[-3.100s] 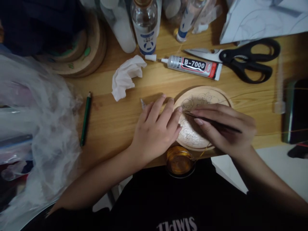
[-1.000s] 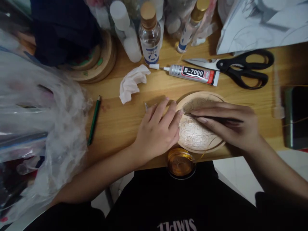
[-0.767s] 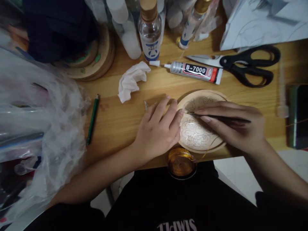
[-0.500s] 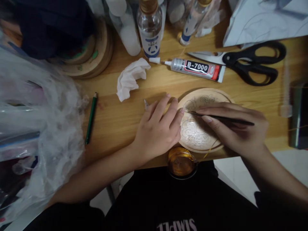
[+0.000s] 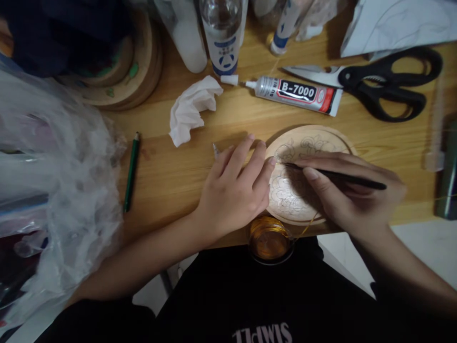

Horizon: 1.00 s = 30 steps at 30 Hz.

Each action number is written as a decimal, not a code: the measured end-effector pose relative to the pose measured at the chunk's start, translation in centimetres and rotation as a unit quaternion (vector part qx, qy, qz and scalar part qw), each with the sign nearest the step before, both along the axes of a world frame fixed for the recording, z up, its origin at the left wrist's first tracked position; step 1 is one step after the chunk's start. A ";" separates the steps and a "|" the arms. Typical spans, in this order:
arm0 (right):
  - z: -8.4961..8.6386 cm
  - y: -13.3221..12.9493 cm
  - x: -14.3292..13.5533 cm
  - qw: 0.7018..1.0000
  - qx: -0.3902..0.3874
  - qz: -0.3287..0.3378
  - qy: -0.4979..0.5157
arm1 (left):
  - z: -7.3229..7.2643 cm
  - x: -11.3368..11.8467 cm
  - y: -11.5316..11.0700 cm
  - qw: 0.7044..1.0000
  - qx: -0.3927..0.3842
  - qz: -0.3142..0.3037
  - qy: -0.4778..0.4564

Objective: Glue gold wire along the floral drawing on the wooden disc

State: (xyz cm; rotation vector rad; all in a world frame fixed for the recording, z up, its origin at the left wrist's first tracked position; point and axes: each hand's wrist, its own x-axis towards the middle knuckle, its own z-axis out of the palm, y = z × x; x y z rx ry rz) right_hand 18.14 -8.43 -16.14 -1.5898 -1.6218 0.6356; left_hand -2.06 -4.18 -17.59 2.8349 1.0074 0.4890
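Observation:
A round wooden plate (image 5: pixel 291 212) with pencilled flower outlines lies at the table's front edge. My left hand (image 5: pixel 235 190) rests palm down at its left side, fingers spread, with the fingertips at the rim. Pinched in my right hand (image 5: pixel 352 197) is a pair of slim black tweezers (image 5: pixel 348 178). Their tip points left and is close to the plate's surface by my left fingers. A thin gold thread or wire runs from under my right hand to an amber spool (image 5: pixel 270 240) just below the plate.
Behind the plate lie a B-7000 glue tube (image 5: pixel 298 95), black-handled scissors (image 5: pixel 378 83) and a crumpled tissue (image 5: pixel 193 109). A clear bottle (image 5: pixel 224 40) stands farther back. To the left are a green pencil (image 5: pixel 132 174), plastic bags (image 5: pixel 76 171) and stacked wooden discs (image 5: pixel 144 76).
The view has shifted a little, so things at the back sit higher in the picture. Both hands keep nearly the same places on the plate, and the tweezers stay in my right hand.

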 end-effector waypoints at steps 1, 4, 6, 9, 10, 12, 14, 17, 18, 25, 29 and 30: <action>0.0 -0.1 -0.1 1.000 -0.003 -0.006 0.001 | 0.0 0.0 0.0 1.000 -0.006 -0.001 -0.003; 0.0 -0.2 -0.1 1.000 -0.008 -0.011 -0.001 | 0.0 0.0 0.0 1.000 -0.027 -0.002 -0.010; 0.0 -0.3 0.0 1.000 0.000 0.001 -0.003 | 0.0 0.0 0.0 1.000 -0.025 0.000 -0.009; 0.2 -0.2 0.1 0.999 0.017 0.030 -0.010 | -0.1 0.1 0.0 1.000 -0.012 0.001 -0.010; 0.2 -0.2 0.2 0.999 0.019 0.039 -0.013 | -0.1 0.1 0.0 1.000 -0.010 0.002 -0.009; 0.2 0.0 0.1 0.998 0.029 0.058 -0.020 | -0.2 0.1 0.0 1.000 -0.002 0.004 -0.008; 0.2 0.2 0.1 0.996 0.042 0.074 -0.021 | -0.2 0.1 0.0 1.000 0.008 0.006 -0.006; 0.0 0.4 -0.1 0.996 0.045 0.071 -0.013 | -0.2 0.1 0.0 1.000 0.009 0.001 -0.009; -0.1 0.3 -0.1 0.997 0.039 0.062 -0.011 | -0.2 0.2 0.0 1.000 0.009 0.002 -0.011; -0.2 -0.3 -0.9 1.000 0.000 -0.019 -0.016 | -0.1 0.2 0.0 1.000 0.015 0.003 -0.010; -0.2 -0.5 -1.3 0.999 -0.006 -0.043 -0.002 | 0.1 0.1 0.0 1.000 0.001 0.000 -0.005; -0.3 -0.6 -1.4 0.999 -0.005 -0.052 0.000 | 0.1 0.1 0.0 1.000 -0.004 0.000 -0.006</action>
